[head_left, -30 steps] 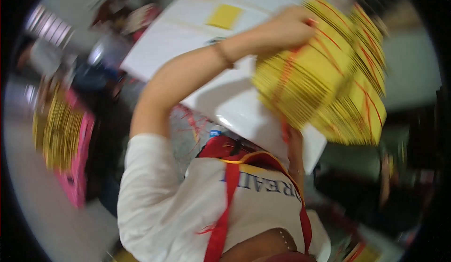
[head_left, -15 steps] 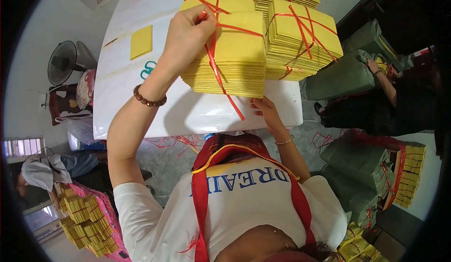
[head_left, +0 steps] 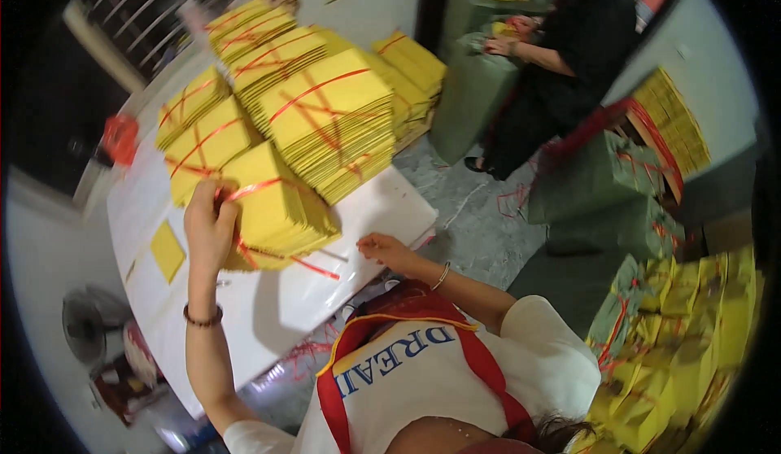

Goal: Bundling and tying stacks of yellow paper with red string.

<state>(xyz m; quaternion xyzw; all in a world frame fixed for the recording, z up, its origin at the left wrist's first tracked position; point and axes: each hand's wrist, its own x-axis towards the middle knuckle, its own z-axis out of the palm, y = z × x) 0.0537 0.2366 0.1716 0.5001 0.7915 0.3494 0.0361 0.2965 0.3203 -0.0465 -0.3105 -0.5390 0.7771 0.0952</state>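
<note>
A stack of yellow paper sheets (head_left: 272,202), tied crosswise with a red plastic strap (head_left: 260,186), sits on the white table (head_left: 342,279). My left hand (head_left: 211,224) is closed on the strap at the stack's left side, fingers curled round it. Loose strap ends trail over the near lower side of the stack. Close to the table's front edge, my right hand (head_left: 389,252) is apart from the stack, its fingers loosely bent with nothing visible in them. A taller tied yellow stack (head_left: 329,100) stands just behind and to the right.
More tied yellow stacks (head_left: 195,137) fill the far table. A single yellow sheet (head_left: 167,251) lies at left. At right, a person in black (head_left: 561,72) handles a green sack (head_left: 468,104). Yellow bundles (head_left: 667,373) are piled lower right; a fan (head_left: 85,328) stands left.
The view has swung to the right, so more far stacks and the pile at lower right show. My left hand still grips the strap; my right hand is now farther from the stack.
</note>
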